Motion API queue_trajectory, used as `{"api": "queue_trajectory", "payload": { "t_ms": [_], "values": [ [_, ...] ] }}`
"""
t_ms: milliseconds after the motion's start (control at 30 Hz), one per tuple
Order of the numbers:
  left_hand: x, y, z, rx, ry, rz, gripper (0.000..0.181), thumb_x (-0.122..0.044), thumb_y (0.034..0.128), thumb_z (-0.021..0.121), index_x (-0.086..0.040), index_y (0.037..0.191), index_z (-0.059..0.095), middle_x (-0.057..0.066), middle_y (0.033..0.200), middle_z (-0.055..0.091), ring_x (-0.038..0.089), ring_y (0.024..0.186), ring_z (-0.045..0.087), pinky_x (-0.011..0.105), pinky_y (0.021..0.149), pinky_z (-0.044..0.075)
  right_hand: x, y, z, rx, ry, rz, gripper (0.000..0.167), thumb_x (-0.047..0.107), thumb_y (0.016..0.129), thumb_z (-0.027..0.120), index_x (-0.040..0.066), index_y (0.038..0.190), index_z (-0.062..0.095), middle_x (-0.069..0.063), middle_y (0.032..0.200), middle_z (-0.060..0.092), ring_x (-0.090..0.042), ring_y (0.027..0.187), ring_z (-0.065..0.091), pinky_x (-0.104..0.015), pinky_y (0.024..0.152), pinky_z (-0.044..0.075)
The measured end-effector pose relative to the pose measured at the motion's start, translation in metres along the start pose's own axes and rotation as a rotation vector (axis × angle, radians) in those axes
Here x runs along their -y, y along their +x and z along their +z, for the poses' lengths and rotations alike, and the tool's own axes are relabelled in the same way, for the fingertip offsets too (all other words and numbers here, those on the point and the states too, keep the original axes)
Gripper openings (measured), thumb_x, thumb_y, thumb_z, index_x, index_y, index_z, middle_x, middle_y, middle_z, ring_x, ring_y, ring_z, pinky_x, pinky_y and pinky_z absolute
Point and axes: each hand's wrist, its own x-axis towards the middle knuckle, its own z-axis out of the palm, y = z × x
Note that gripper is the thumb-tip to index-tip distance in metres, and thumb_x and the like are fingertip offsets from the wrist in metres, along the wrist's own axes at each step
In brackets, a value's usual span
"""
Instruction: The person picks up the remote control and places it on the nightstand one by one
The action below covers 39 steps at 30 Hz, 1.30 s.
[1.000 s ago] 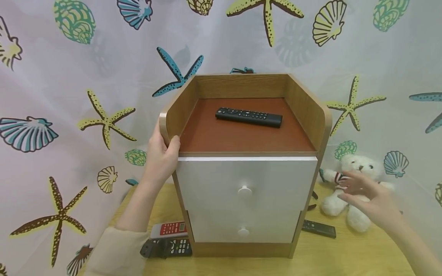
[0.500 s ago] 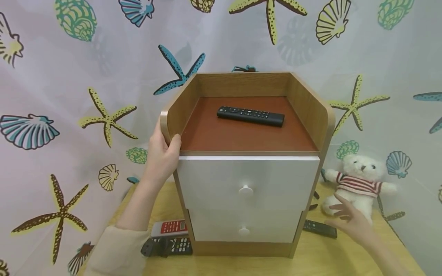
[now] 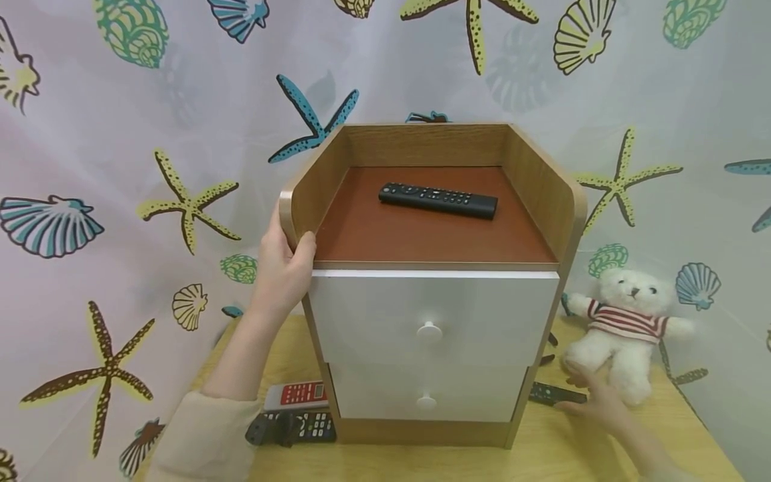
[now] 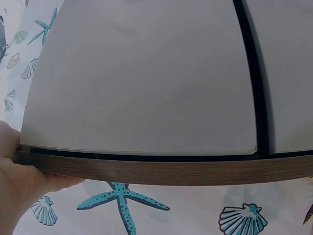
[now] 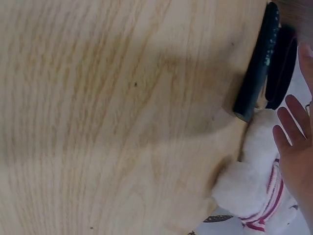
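Observation:
A small wooden cabinet (image 3: 367,314) with white drawer fronts stands in the middle of the head view. My left hand (image 3: 283,271) grips the front edge of its left side panel (image 4: 146,171), thumb at the front. To the right, my right hand (image 3: 602,405) hovers over the table beside a black remote control (image 3: 545,393). In the right wrist view its fingers (image 5: 293,125) are spread and hold nothing; that remote lies near them. Just behind sits a white teddy bear (image 3: 626,321) in a red-striped sweater. Another black remote (image 3: 440,201) lies on the cabinet's brown top.
Left of the cabinet lie a red and white calculator-like device (image 3: 296,395) and a black remote (image 3: 316,427), partly covered by a dark object (image 3: 277,428). Dark items (image 3: 548,349) show behind the cabinet's right side. A shell-patterned curtain (image 3: 217,120) hangs behind.
My right hand has come down and left, from in front of the teddy bear to beside the remote on the table. The left hand keeps its hold on the cabinet.

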Motion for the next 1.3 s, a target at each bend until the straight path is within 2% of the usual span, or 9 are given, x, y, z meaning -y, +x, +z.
{"api": "queue_trajectory", "payload": {
  "t_ms": [100,200,333,433,633,900,967,1100,1300],
  "values": [
    [-0.001,0.0,-0.002,-0.002,0.006,-0.009,0.051,0.0,0.0924,0.04,-0.006,0.142,0.03,0.012,0.141,0.044,0.025,0.131,0.042,0.048,0.109,0.034,-0.006,0.003,0.008,0.028,0.075,-0.029,0.088,0.024,0.072,0.079,-0.006,0.14,0.032,-0.035,0.13,0.047,-0.048,0.108,0.054,-0.064,0.086,0.044],
    [-0.002,-0.001,-0.002,-0.001,0.006,-0.013,0.051,0.0,0.0925,0.04,-0.006,0.142,0.03,0.012,0.141,0.044,0.025,0.131,0.042,0.048,0.109,0.035,-0.011,0.006,0.015,0.017,0.081,-0.059,0.088,0.021,0.071,0.08,-0.01,0.138,0.033,-0.037,0.128,0.046,-0.047,0.104,0.054,-0.059,0.084,0.048],
    [-0.001,0.0,-0.002,0.002,-0.006,-0.008,0.051,0.0,0.0926,0.04,-0.006,0.142,0.031,0.012,0.14,0.044,0.025,0.13,0.043,0.047,0.11,0.035,-0.016,0.009,0.021,-0.029,-0.006,-0.082,0.086,0.021,0.067,0.082,-0.01,0.134,0.039,-0.035,0.125,0.05,-0.045,0.099,0.056,-0.059,0.082,0.048],
    [0.001,0.0,-0.002,-0.001,-0.013,-0.003,0.05,0.0,0.0924,0.04,-0.006,0.141,0.032,0.011,0.14,0.045,0.024,0.13,0.043,0.046,0.11,0.035,-0.019,0.012,0.024,-0.039,-0.057,-0.097,0.085,0.023,0.066,0.082,-0.008,0.133,0.042,-0.035,0.132,0.044,-0.044,0.101,0.057,-0.062,0.085,0.045],
    [0.003,0.0,-0.003,-0.004,-0.016,0.003,0.049,0.0,0.0926,0.041,-0.006,0.14,0.033,0.011,0.14,0.045,0.024,0.13,0.043,0.047,0.109,0.035,-0.019,0.018,0.031,0.002,-0.075,-0.08,0.083,0.026,0.067,0.081,-0.009,0.132,0.044,-0.042,0.137,0.032,-0.047,0.104,0.056,-0.066,0.09,0.04],
    [0.0,0.0,-0.002,0.011,-0.011,0.004,0.048,0.001,0.0927,0.04,-0.004,0.14,0.032,0.013,0.139,0.045,0.025,0.129,0.043,0.048,0.109,0.035,-0.018,0.02,0.04,0.01,-0.164,-0.043,0.074,0.028,0.068,0.08,-0.001,0.129,0.051,-0.036,0.118,0.051,-0.049,0.098,0.055,-0.066,0.084,0.042],
    [0.0,0.0,-0.002,0.012,-0.017,0.005,0.048,0.001,0.0927,0.04,-0.004,0.14,0.032,0.013,0.139,0.045,0.026,0.13,0.043,0.048,0.109,0.034,-0.017,0.019,0.042,0.004,-0.193,-0.051,0.07,0.028,0.069,0.08,0.001,0.127,0.053,-0.037,0.12,0.049,-0.051,0.099,0.054,-0.067,0.082,0.042],
    [0.001,0.0,-0.002,0.007,-0.022,0.0,0.049,0.001,0.0927,0.04,-0.005,0.14,0.032,0.013,0.139,0.044,0.025,0.13,0.043,0.048,0.11,0.034,-0.015,0.018,0.045,-0.009,-0.227,-0.056,0.065,0.03,0.071,0.078,0.006,0.126,0.055,-0.03,0.111,0.056,-0.047,0.099,0.053,-0.065,0.08,0.044],
    [0.002,0.001,-0.001,0.001,-0.02,0.003,0.048,0.001,0.0925,0.04,-0.005,0.14,0.032,0.012,0.139,0.045,0.024,0.13,0.043,0.047,0.11,0.034,-0.02,0.02,0.049,-0.048,-0.228,-0.079,0.062,0.034,0.073,0.076,0.007,0.125,0.056,-0.024,0.103,0.057,-0.04,0.093,0.054,-0.06,0.073,0.046]
  ]
}}
